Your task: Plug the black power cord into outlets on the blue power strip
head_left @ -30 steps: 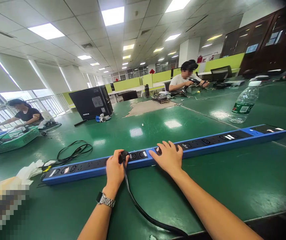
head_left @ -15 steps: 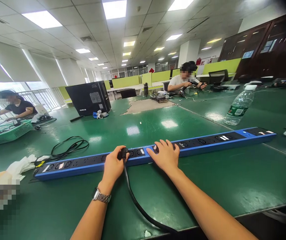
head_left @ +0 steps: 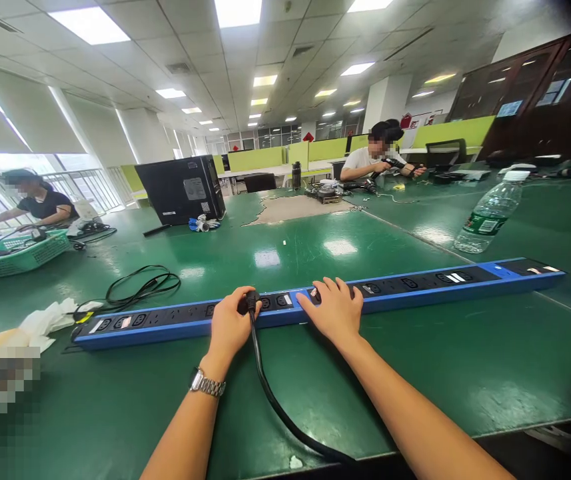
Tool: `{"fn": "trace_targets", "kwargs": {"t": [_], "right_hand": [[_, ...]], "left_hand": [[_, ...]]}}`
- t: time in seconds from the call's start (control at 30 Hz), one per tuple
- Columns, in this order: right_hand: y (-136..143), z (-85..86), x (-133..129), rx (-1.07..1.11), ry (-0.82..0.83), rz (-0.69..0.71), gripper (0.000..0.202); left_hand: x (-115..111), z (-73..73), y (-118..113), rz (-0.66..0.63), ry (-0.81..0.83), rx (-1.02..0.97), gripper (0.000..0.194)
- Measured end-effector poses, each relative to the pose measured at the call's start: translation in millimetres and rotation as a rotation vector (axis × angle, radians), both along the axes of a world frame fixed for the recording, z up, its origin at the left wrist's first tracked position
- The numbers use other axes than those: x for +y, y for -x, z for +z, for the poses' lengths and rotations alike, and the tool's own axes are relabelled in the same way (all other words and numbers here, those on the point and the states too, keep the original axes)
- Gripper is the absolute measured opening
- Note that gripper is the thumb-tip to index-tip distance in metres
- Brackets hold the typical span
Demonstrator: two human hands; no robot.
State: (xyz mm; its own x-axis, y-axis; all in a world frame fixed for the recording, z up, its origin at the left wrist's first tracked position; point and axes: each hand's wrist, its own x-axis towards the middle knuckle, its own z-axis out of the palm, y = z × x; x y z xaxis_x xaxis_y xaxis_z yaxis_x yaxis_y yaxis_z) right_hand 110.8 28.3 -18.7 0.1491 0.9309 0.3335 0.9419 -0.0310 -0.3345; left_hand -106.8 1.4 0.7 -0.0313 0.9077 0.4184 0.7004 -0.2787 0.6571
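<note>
A long blue and black power strip (head_left: 435, 283) with several sockets lies across the green table (head_left: 285, 373). My left hand (head_left: 232, 319), below a metal watch (head_left: 207, 383), is closed round a black power plug (head_left: 252, 300) at the strip's sockets. From the plug a thick black cord (head_left: 270, 400) runs down to the table's near edge. Whether the plug is fully seated cannot be seen. My right hand (head_left: 334, 308) lies on the strip's middle with fingers spread, its palm over some of the sockets.
A water bottle (head_left: 491, 212) stands behind the strip's right part. A coiled black cable (head_left: 140, 287) lies behind its left end, near crumpled white paper (head_left: 45, 327). Farther back are a black computer case (head_left: 180, 190), a green basket (head_left: 25, 260) and two people at the table.
The view has shifted slightly, so most things sit a little farther right. Both hands keep their places on the strip, the left one still on the plug.
</note>
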Motion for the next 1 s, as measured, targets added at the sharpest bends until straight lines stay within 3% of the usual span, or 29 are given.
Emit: {"fn": "trace_targets", "kwargs": {"t": [0.4,0.63,0.8,1.0], "right_hand": [[1.3,-1.1,-0.3,0.003,-0.009,-0.002,0.058],[1.4,0.0,-0.7,-0.006,-0.008,0.001,0.058],[0.5,0.3,-1.3,-0.005,0.001,0.003,0.059],[-0.6,-0.7,-0.8,-0.004,-0.002,0.010,0.060]], "left_hand": [[2.5,-7.2,-22.4,0.076,-0.095,0.119,0.026],[1.2,-2.3,-25.7,0.114,-0.094,0.231,0.031],[2.7,-1.5,-20.9,0.026,-0.077,0.150,0.029],[-1.8,-1.7,-18.2,0.126,-0.068,0.188,0.030]]}}
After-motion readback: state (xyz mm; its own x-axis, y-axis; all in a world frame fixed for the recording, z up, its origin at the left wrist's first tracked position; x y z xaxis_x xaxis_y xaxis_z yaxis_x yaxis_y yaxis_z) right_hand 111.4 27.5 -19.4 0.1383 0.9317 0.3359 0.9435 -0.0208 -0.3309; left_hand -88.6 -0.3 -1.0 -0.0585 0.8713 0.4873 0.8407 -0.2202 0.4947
